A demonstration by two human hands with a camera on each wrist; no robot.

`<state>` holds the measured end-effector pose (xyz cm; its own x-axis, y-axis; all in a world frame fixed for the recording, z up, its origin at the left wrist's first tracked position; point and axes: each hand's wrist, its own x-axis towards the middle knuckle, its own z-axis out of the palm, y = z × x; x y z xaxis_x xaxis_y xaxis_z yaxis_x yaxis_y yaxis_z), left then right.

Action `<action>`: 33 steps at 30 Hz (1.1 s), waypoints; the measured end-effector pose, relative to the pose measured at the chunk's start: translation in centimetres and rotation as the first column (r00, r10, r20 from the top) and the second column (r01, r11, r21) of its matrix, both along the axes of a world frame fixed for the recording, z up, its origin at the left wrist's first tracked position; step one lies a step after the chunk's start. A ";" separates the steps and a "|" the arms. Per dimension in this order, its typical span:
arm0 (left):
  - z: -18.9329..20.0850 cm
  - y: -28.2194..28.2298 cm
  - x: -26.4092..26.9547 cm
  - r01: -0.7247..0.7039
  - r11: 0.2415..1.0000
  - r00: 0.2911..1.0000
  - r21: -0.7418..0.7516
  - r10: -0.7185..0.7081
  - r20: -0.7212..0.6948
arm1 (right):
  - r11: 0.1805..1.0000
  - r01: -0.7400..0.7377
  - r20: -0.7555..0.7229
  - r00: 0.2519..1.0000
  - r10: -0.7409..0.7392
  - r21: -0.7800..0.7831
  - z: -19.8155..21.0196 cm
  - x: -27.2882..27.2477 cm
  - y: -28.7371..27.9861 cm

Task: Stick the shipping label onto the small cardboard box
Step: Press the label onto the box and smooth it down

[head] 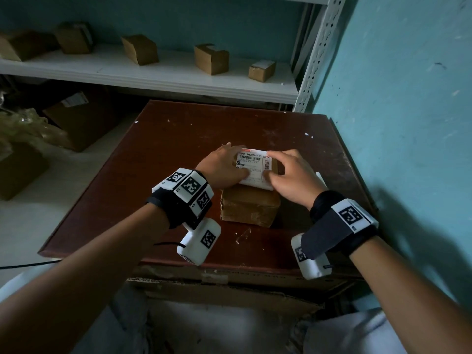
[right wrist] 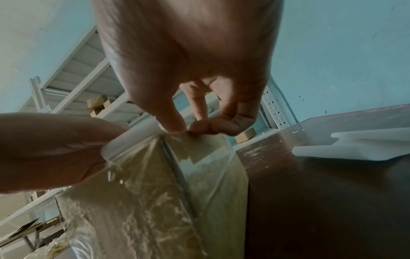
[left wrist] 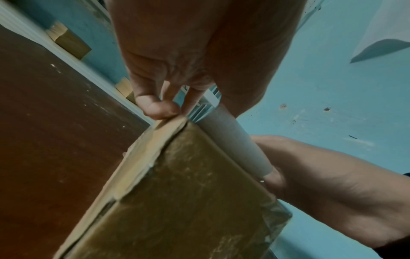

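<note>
Both hands meet on top of the small cardboard box (head: 249,208): the left hand (head: 222,166) lies with fingers laid flat on the shipping label (head: 252,164), the right hand (head: 293,175) pinches its right edge. The label reads "390 U600-17 A20" above barcodes, its long axis running left to right, near edge curling. The box sits mid-table (head: 153,159).

A scuffed dark red-brown counter (head: 158,159) carries the small cardboard box (head: 249,208) near its middle and a white curled sheet (right wrist: 355,147) to the right. The far white shelf (head: 178,80) holds several cardboard boxes (head: 140,49).
</note>
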<state>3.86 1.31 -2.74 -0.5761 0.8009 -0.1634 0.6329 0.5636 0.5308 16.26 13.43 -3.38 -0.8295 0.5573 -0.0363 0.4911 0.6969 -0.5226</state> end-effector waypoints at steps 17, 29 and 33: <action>-0.2 -0.8 -0.7 0.099 0.994 0.986 -0.048 -0.092 0.137 | 0.983 -0.157 0.055 0.985 0.162 -0.094 0.1 0.8 0.7; -0.4 -1.2 -0.7 0.123 0.992 0.972 0.002 -0.121 0.201 | 0.961 -0.239 0.067 0.966 0.250 -0.141 0.2 0.9 1.1; -0.4 -1.2 -0.7 0.134 0.991 0.970 0.005 -0.132 0.203 | 0.957 -0.235 0.083 0.964 0.251 -0.172 0.2 1.0 1.2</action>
